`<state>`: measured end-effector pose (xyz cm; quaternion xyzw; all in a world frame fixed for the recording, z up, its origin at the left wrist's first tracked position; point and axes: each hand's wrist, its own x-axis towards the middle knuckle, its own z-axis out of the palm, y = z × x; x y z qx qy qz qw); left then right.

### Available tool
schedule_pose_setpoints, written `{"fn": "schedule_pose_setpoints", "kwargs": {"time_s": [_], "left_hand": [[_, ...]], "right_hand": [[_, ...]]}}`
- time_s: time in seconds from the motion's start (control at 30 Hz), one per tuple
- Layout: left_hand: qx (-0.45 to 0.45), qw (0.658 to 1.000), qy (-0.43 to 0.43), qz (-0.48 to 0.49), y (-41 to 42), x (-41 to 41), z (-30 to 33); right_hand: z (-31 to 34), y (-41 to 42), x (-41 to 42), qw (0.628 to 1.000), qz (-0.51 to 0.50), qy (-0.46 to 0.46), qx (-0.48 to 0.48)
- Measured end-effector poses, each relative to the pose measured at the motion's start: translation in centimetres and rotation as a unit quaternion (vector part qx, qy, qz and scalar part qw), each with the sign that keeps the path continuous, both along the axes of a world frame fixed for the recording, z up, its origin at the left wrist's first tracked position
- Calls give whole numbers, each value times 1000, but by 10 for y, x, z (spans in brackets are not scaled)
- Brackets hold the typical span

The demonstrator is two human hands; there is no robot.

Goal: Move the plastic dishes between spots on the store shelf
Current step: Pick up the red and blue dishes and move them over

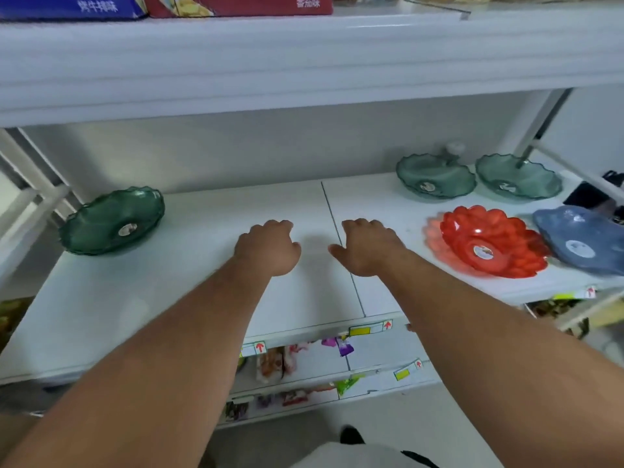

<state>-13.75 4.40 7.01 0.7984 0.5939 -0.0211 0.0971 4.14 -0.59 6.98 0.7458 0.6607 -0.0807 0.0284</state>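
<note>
Dark green dish [113, 220]: scalloped rim, sits at far left of the white shelf [189, 298], tilted so its bowl and centre sticker face the camera; long axis runs left-right.
Two pale green dishes [435, 176] [518, 177]: side by side at the right rear, near the back wall, bowls up, rims close together; contact between them not resolvable.
Red dish [489, 243]: petal-shaped, front right, bowl up and tipped slightly toward the viewer.
Blue dish [582, 243]: at the right edge, just beside the red one, its rim appearing to overlap it; partly cut off by the frame.

Left hand [268, 246] and right hand [368, 246]: both over the bare middle of the shelf, palms down, fingers loosely curled, holding nothing. Well apart from every dish.

A seam [341, 244] crosses the shelf front to back, under the right hand. Price tags [369, 329] line the front edge. Upper shelf [304, 62] carries a blue box [67, 6] and a red box [236, 5]. Lower shelves hold snack packets [273, 363].
</note>
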Motion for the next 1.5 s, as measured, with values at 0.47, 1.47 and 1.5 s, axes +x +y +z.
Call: {"fn": "schedule_pose_setpoints", "kwargs": {"time_s": [0.47, 1.47, 1.5], "left_hand": [[-31, 992, -8, -122, -35, 85, -8], [-6, 980, -23, -197, -108, 346, 6], [-10, 980, -26, -197, -102, 352, 5]], "right_hand": [[3, -71, 61, 993, -113, -12, -10], [6, -161, 308, 977, -204, 41, 40], [7, -157, 313, 976, -209, 38, 38]]}}
